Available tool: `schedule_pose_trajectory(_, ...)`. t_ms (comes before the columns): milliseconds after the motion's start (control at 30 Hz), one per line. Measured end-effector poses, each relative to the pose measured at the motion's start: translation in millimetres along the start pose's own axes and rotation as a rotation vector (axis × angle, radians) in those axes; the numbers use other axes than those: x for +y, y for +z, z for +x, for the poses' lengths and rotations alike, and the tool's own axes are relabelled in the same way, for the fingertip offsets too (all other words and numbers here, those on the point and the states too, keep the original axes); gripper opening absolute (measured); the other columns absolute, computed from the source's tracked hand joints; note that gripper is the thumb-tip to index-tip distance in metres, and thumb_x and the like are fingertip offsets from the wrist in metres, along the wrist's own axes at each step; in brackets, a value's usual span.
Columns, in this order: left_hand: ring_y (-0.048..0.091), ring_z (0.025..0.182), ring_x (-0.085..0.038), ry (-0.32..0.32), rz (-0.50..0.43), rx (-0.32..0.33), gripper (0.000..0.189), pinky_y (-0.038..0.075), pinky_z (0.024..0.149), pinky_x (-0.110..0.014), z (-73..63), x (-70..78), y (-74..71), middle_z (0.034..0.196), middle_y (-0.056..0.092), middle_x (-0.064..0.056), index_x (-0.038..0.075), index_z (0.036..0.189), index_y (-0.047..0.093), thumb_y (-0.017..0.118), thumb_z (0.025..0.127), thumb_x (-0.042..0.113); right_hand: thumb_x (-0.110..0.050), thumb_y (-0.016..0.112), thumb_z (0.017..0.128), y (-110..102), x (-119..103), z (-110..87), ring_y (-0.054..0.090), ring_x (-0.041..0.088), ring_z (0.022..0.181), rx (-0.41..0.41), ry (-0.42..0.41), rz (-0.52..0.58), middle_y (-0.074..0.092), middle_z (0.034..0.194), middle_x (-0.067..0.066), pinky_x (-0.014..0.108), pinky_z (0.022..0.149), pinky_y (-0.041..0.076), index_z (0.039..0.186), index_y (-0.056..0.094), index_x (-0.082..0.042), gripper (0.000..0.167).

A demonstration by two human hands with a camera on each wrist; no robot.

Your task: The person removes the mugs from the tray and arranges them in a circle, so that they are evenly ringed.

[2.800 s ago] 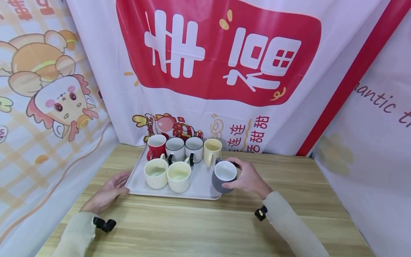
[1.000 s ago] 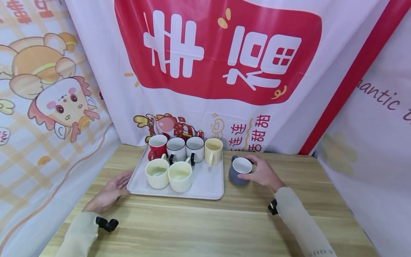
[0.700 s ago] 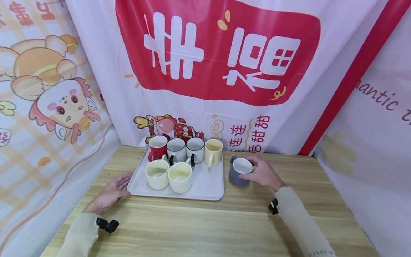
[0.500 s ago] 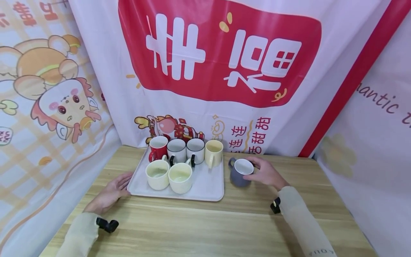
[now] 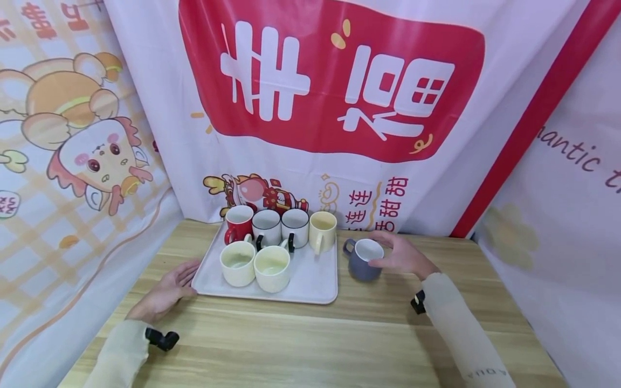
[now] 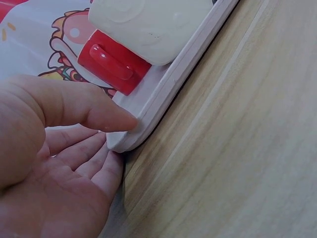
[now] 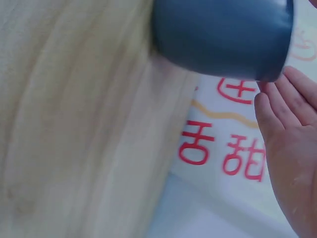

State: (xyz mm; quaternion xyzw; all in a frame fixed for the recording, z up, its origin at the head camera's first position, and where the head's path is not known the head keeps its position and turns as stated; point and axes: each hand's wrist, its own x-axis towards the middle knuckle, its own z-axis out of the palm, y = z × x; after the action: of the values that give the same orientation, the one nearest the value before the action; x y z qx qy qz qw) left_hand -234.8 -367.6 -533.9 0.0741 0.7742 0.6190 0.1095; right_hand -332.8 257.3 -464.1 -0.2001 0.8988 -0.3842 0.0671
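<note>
A grey mug (image 5: 363, 270) stands upright on the table just right of the white tray (image 5: 312, 283), its handle pointing left. My right hand (image 5: 404, 256) holds it from the right, thumb on the near side and fingers behind. In the right wrist view the fingertips meet the mug's (image 7: 223, 39) edge; the thumb is hidden there. My left hand (image 5: 167, 290) rests at the tray's near left corner. In the left wrist view its fingers lie straight against the outer side of the tray (image 6: 151, 106), the thumb at the rim.
On the tray's back row stand a red mug (image 5: 237, 231), two white mugs (image 5: 267, 237) with black rims and handles, and a yellow mug (image 5: 324, 229). Two cream cups (image 5: 237, 269) stand before them. The wooden table (image 5: 291, 345) meets a printed curtain (image 5: 310, 161) behind.
My right hand has moved the grey mug off the tray's right side onto the table. Lately the mug has turned slightly, its handle swinging out left. The left hand stays put.
</note>
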Motion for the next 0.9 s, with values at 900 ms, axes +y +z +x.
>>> schedule_pose_trajectory(900, 0.004, 0.158, -0.059, 0.018, -0.012, -0.013, 0.096, 0.041, 0.105, -0.001, 0.7, -0.7, -0.8, 0.171, 0.005, -0.039, -0.013, 0.163, 0.007, 0.063, 0.086, -0.012, -0.058, 0.088, 0.076, 109.3, -122.3, 33.9, 0.060, 0.024, 0.137, -0.086, -0.244, -0.103, 0.066, 0.146, 0.005, 0.048, 0.120, 0.049, 0.151, 0.057, -0.014, 0.093)
